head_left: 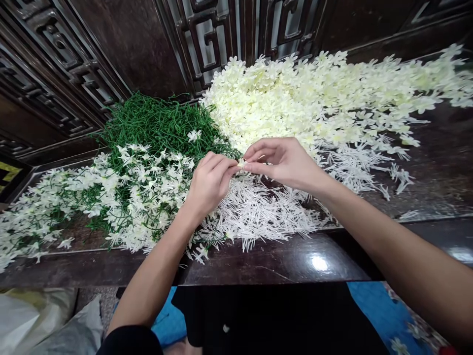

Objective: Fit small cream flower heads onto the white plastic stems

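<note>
My left hand (210, 180) and my right hand (283, 160) meet above the middle of the dark wooden table (266, 261). Between their fingertips they pinch one small cream artificial flower (242, 162). Under the hands lies a heap of thin white plastic stamen pieces (258, 212). A large pile of loose cream petals (325, 103) spreads behind and to the right. Left of my left hand lie green stems with flowers fitted on them (136, 192), and behind those a mound of bare green stems (158, 123).
Dark carved wooden panels (111, 54) stand right behind the table. White plastic bags (44, 320) sit on the floor at lower left. Blue cloth (384, 315) and a few fallen flowers show below the table's front edge.
</note>
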A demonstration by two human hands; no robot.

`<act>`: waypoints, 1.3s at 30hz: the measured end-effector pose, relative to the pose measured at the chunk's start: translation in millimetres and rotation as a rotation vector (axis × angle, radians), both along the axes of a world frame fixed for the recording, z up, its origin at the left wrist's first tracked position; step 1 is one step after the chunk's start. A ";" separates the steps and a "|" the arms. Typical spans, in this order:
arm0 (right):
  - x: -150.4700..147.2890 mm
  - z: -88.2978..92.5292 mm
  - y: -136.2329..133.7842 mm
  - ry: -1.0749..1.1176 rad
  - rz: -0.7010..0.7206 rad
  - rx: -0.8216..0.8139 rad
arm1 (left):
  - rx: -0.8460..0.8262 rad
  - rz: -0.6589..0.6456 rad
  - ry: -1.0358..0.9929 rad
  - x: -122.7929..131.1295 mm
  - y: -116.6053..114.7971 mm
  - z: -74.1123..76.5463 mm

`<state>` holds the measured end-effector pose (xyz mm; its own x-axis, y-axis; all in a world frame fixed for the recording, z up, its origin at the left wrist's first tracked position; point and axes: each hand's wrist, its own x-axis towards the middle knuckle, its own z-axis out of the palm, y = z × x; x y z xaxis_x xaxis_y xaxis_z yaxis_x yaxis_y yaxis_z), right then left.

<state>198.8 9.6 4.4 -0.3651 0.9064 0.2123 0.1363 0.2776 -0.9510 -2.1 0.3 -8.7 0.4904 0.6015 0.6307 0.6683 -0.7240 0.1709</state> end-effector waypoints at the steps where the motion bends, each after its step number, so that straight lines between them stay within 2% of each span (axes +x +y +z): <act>1: 1.0 0.0 0.6 0.001 -0.014 0.006 | -0.003 0.008 -0.005 0.1 -0.2 0.9; 9: 0.9 -1.5 4.8 0.004 -0.206 0.024 | -0.032 0.016 0.037 2.3 -4.9 2.3; 12: 0.2 -1.1 4.0 -0.010 -0.222 0.043 | -0.001 0.010 0.057 2.8 -5.2 1.9; 21: 2.1 2.2 -1.0 -0.061 -0.006 -0.024 | 0.070 -0.032 0.002 1.3 -1.4 1.3; 31: 8.0 3.2 2.4 -0.058 0.040 -0.048 | 0.071 0.026 -0.021 2.7 -2.8 2.4; 35: 7.6 1.1 1.8 -0.209 0.067 0.034 | 0.136 0.092 -0.059 2.5 -2.1 3.7; 39: 0.7 -9.3 0.4 -0.312 0.180 0.148 | 0.174 0.159 -0.079 2.1 -2.1 3.9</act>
